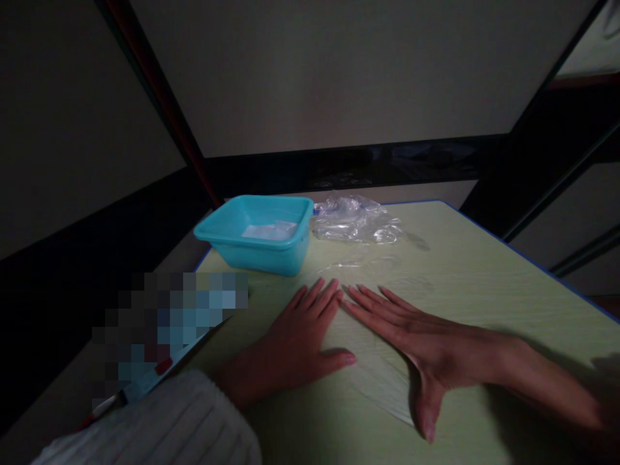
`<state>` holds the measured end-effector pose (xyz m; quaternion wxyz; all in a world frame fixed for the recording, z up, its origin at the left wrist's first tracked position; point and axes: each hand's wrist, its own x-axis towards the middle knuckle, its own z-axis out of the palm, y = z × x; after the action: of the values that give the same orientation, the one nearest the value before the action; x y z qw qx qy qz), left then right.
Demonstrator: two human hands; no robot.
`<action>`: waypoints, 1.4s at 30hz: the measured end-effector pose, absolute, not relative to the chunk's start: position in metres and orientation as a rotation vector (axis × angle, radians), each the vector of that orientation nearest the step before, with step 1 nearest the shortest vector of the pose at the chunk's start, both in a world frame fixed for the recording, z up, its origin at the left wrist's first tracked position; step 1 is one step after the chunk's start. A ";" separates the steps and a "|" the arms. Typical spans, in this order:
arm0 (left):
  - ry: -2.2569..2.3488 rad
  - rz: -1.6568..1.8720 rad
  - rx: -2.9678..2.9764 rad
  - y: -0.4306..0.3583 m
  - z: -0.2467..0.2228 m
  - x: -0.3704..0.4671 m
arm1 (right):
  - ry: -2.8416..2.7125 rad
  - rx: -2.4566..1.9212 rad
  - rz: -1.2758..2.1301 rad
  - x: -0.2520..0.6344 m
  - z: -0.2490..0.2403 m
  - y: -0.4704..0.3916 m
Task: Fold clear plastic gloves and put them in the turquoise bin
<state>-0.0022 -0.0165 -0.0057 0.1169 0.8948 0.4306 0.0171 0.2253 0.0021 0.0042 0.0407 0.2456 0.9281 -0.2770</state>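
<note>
Head view: laying left hand [298, 339] and right hand [419, 339] on table [489, 271], fingers straight, both grips open, pinching nothing. Apparently bearing down on clear plastic film [385, 391] between them, likely keeping it flat. Seeing turquoise basin [264, 255] holding white sheets [271, 231], crumpled clear bags [356, 223] just beside, both limiting forward reach. Not making out pixelated patch [194, 316] at left.

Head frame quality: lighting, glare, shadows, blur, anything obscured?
Head view: dim overall; bright glints on the crumpled clear plastic; soft shadow on the table below the right forearm; left hand and right hand show no obvious motion blur; pixelated patch at left hides detail.
</note>
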 end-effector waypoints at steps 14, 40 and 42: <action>1.094 0.096 2.723 -0.005 0.000 -0.015 | 2.855 0.614 -0.892 0.231 0.018 -0.002; 1.010 0.046 2.648 -0.013 0.000 -0.008 | 2.909 1.171 -0.287 0.229 -0.005 0.034; 1.005 0.097 2.671 -0.013 0.001 -0.009 | 2.895 1.182 -0.314 0.228 -0.004 0.033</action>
<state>-0.0091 -0.0128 0.0005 0.1424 0.9259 0.3484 0.0337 0.2280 0.0334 -0.0045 -0.0004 0.3760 0.9212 -0.0998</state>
